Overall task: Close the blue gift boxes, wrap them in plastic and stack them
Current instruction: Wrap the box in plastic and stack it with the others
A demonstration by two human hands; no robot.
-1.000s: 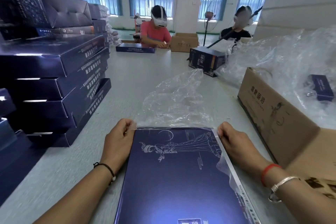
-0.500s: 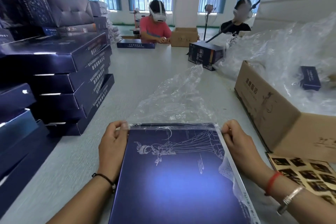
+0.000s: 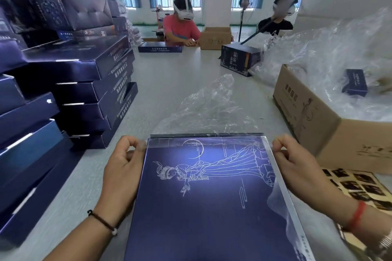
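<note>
the blue gift box [image 3: 203, 197] lies flat and closed at the near edge of the counter [image 3: 182, 82], its lid with the white line drawing facing up. its long axis runs from the near edge toward the far edge, and the drawn figure lies sideways across the lid, head toward the left edge. a clear plastic bag [image 3: 210, 108] covers the box's far end and trails loose and crumpled beyond it toward the far edge. over the last second the bag's mouth has slid a little nearer along the lid — the wrapping is under way, but most of the box looks bare yet, so much sleeve remains to be drawn. the left hand [image 3: 124, 167] pinches the plastic at the box's far left corner; the right hand [image 3: 297, 165] pinches it at the far right corner. at the left edge stand stacked blue boxes [image 3: 84, 91], and at the right a cardboard carton [image 3: 322, 133] full of plastic.
</note>
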